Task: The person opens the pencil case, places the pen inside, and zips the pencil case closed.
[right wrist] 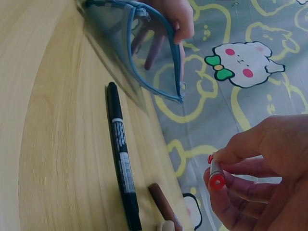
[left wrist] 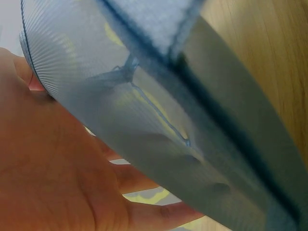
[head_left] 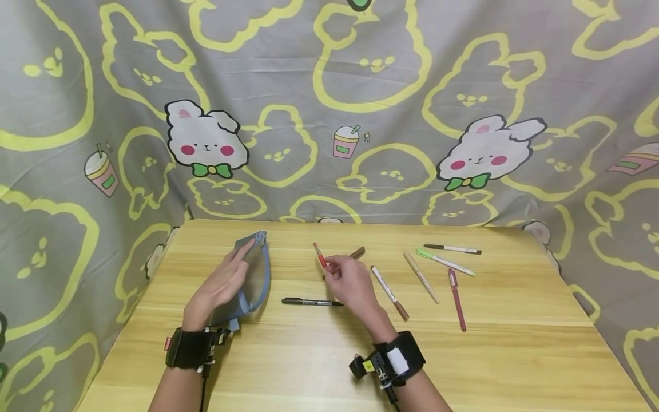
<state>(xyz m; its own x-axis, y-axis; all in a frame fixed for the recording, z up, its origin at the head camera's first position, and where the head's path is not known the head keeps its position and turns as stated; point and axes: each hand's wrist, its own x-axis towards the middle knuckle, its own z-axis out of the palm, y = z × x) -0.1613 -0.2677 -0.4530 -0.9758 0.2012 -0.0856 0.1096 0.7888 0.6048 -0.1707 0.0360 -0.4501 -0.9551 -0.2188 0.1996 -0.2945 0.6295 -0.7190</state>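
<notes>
Left hand (head_left: pixel 220 284): holds a pale blue-grey mesh pouch with a blue-edged rim (head_left: pixel 268 269), digits at the rim and more showing through the mesh in the right wrist view. The exact place of the thumb cannot be told.

Right hand (head_left: pixel 351 284): pinches a slim red-ended pen (head_left: pixel 320 256) between thumb and fingers, clear of the tabletop in the right wrist view.

Bearing: hands apart; the pouch lies left of the pen, a gap between. Its long axis runs away from the person, leaning slightly right at the far end; the rim's curved side faces the right hand. The pen's long axis tips leftward at its far end. Left hand nearer the pouch, being on it.

Near the right hand: one black double-ended marker (head_left: pixel 311 301), lying crosswise; one brown pen (head_left: pixel 356 253), partly hidden behind the hand.

Farther right: one white marker with brown ends (head_left: pixel 389 293); one beige pen (head_left: pixel 421 277); one maroon capped pen (head_left: pixel 457 300); one white pen with a light green cap (head_left: pixel 445 262); one white pen with black ends (head_left: pixel 452 249).

Support: light wood-grain table (head_left: pixel 288 360).

Surround: grey curtain with yellow outlines (head_left: pixel 278 74).
</notes>
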